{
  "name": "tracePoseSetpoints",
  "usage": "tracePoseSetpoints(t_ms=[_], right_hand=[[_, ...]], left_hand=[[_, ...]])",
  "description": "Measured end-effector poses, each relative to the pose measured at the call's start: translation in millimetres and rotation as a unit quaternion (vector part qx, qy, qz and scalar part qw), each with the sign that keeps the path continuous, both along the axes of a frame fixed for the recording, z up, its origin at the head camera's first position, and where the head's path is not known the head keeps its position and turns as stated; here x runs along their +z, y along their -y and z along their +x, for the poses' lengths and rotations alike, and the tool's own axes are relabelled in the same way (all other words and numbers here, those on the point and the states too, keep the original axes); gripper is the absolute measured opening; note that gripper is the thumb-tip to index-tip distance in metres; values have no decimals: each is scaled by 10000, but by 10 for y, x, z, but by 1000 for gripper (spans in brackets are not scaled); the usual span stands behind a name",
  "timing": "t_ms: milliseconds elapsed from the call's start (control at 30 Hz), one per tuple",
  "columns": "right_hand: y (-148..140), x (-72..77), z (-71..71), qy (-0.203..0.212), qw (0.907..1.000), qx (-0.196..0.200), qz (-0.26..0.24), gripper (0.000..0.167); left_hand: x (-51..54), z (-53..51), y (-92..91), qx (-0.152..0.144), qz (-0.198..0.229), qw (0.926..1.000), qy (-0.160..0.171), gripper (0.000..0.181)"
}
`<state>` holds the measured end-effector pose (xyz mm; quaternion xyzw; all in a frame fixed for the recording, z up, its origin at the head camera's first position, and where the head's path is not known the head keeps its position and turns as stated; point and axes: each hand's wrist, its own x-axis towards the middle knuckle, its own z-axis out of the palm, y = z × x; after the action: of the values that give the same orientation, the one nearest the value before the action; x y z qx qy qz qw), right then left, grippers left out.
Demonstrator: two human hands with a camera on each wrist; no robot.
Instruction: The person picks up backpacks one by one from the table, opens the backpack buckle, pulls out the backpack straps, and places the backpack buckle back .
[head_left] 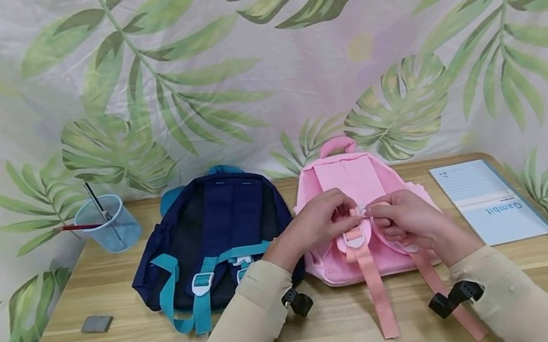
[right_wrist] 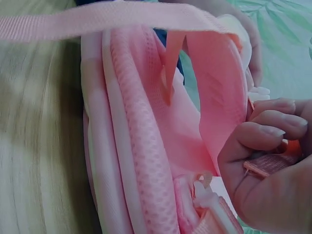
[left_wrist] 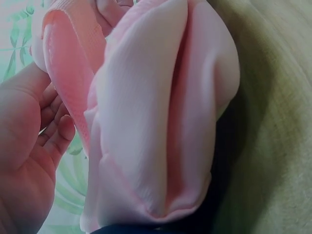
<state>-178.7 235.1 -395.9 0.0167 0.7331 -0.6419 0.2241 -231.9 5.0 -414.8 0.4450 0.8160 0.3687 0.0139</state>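
Note:
The pink backpack (head_left: 379, 177) lies on the table with its shoulder straps facing up. My left hand (head_left: 316, 221) pinches the upper part of one padded shoulder strap, above its white slider (head_left: 355, 237). In the left wrist view, that hand (left_wrist: 24, 141) is beside the raised pink strap (left_wrist: 68, 63). My right hand (head_left: 414, 219) meets it at a small white buckle piece (head_left: 361, 209). Its fingers curl round salmon webbing (right_wrist: 275, 163) in the right wrist view, where the hand (right_wrist: 273, 141) is at the right edge. Fingers partly hide the buckle.
A navy backpack (head_left: 232, 215) with teal straps lies left of the pink one. Further left are a blue mesh cup (head_left: 121, 225) with pens and a grey block (head_left: 97, 324). A notebook (head_left: 508, 219) lies at the right. Two salmon strap tails hang towards the front.

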Motion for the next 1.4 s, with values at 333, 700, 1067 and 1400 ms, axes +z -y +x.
tracePoseSetpoints(t_ms=[333,700,1067,1400], right_hand=[[-69,28,21,-970,9806,-171,1693,32],[-57,14,-8,-688,9905,-246,1164,34],[-16,19,-6,-764,9894,-260,1208,29],[-18,-9,7,-901,9922,-95,860,25]], left_hand=[[-13,-1,11,76,-74,9999,132,20],[-25,-13,14,147,293,9988,351,22],[-49,-15,23,92,467,9980,414,21],[-41,-15,4,51,383,9987,346,23]])
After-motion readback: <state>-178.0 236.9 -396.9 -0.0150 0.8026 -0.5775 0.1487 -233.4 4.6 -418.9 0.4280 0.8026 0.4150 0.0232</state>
